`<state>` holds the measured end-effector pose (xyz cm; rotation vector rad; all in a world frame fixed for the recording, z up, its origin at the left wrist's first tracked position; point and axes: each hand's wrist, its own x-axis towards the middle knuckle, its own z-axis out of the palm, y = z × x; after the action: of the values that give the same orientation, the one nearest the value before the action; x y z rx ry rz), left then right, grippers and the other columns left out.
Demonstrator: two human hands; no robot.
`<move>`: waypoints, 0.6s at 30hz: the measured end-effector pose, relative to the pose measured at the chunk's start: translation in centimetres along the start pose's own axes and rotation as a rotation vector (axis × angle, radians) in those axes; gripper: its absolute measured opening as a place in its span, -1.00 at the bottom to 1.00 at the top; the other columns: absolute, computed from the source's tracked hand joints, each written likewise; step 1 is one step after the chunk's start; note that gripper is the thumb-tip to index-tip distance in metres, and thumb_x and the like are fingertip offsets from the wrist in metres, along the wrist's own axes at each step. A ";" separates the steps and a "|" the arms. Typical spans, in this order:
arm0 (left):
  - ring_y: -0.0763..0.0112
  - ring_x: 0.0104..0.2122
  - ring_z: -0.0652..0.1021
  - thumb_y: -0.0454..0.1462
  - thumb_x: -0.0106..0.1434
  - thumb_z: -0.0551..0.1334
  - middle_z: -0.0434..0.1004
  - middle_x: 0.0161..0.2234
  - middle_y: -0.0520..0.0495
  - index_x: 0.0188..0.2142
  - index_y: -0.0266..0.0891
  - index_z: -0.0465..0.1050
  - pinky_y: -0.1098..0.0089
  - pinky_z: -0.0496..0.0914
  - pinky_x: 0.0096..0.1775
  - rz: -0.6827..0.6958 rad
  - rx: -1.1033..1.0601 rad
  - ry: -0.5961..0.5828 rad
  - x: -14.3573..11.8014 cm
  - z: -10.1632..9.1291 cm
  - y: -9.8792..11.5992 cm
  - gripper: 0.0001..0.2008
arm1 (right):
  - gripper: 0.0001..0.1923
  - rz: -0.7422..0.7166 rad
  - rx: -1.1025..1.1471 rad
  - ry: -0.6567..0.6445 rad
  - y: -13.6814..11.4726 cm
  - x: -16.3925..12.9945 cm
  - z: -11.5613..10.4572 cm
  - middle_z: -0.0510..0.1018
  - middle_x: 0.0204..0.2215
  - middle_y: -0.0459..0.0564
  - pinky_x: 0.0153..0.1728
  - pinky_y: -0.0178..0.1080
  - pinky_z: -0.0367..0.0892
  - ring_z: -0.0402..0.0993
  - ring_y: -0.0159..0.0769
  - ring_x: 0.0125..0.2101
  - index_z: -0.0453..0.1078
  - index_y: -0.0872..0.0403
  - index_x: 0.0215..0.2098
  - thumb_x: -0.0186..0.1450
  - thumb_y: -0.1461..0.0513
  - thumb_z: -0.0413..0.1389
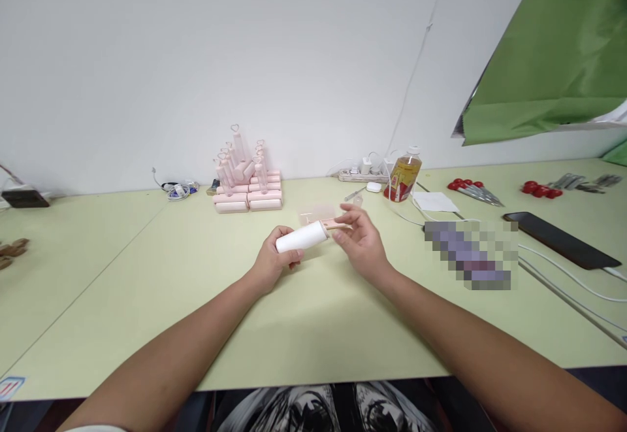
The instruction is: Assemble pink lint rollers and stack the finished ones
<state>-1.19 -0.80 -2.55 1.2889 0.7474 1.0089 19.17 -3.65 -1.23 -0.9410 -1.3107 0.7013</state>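
Observation:
My left hand point(272, 262) grips a white paper roll point(300, 238) of a lint roller, held level above the pale green table point(196, 288). A pink handle point(337, 224) sticks out of the roll's right end, and my right hand point(360, 239) pinches it with fingers and thumb. A translucent pink cover point(317, 212) lies on the table just behind the hands. Further back stands a stack of pink lint rollers point(247, 180) with heart-topped handles.
A bottle of amber liquid point(402, 176), a power strip with chargers point(363, 170), white paper point(435, 202) and cables sit at the back right. A dark phone point(558, 239) and red-handled tools point(471, 189) lie to the right. A green sheet point(553, 59) hangs overhead.

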 end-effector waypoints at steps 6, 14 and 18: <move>0.51 -0.60 0.41 -0.29 -0.05 0.39 0.40 -0.52 0.12 -0.22 -0.18 0.23 0.48 0.30 -0.57 -0.010 -0.013 0.053 0.1 -0.1 0.0 -0.56 | -0.61 -0.009 -0.064 0.125 -0.6 -0.7 0.3 0.34 -0.06 0.04 -0.32 -0.22 0.38 0.37 -0.31 -0.29 0.14 -0.06 -0.02 0.22 0.12 0.12; 0.44 -0.61 0.45 -0.23 0.00 0.34 0.42 -0.57 0.12 -0.21 -0.16 0.13 0.46 0.34 -0.57 -0.035 -0.128 0.106 0.4 -0.2 0.3 -0.56 | -0.62 0.082 0.075 -0.241 0.1 -1.1 0.7 0.41 0.01 0.07 -0.27 -0.20 0.35 0.37 -0.38 -0.37 0.20 -0.03 0.00 0.24 0.19 0.13; 0.40 -0.57 0.49 -0.16 0.04 0.30 0.43 -0.50 0.08 -0.23 -0.16 0.12 0.42 0.37 -0.55 -0.060 -0.238 0.131 0.5 -0.3 0.6 -0.60 | -0.73 0.114 -0.016 -0.234 0.3 -0.6 0.4 0.48 -0.09 0.04 -0.33 -0.23 0.33 0.36 -0.36 -0.40 0.31 0.02 -0.11 0.21 0.18 0.13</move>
<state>-1.36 -0.24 -1.96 0.9975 0.7369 1.1060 18.67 -3.98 -1.77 -0.9745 -1.4775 0.9121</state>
